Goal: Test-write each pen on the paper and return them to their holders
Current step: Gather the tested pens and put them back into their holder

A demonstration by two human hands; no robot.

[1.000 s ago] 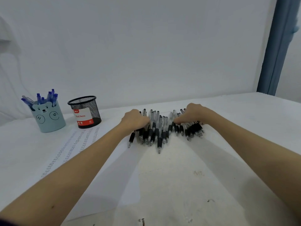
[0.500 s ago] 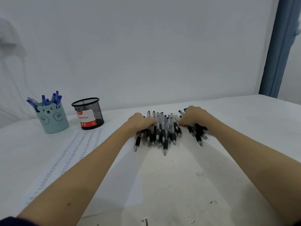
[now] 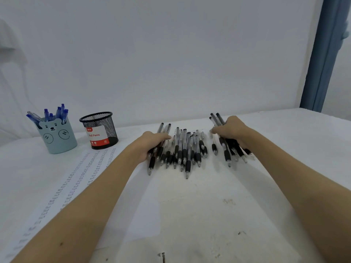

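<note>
Lying mid-table in a loose row: clear-barrelled plastic pens with black rubber grips (image 3: 185, 149). Curling over the row's left edge, gripping several: left hand (image 3: 152, 144). Clutching a separate bundle at right: right hand (image 3: 230, 130). Spreading underneath at left: white scribbled paper sheet (image 3: 79, 179). Standing far left: black cylindrical wire-mesh holder (image 3: 99, 130), pale-blue bear-faced cup holding blue pens (image 3: 57, 135).

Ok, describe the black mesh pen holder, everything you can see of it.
The black mesh pen holder is a round cup of what looks like wire mesh with a solid black rim and base. A label on its front, white above and red below, reads "Ball Pens". It stands upright on the white table, just right of the blue bear holder and apart from it, at the far end of the written-on paper. No pens show above its rim. Neither hand touches it.
</note>
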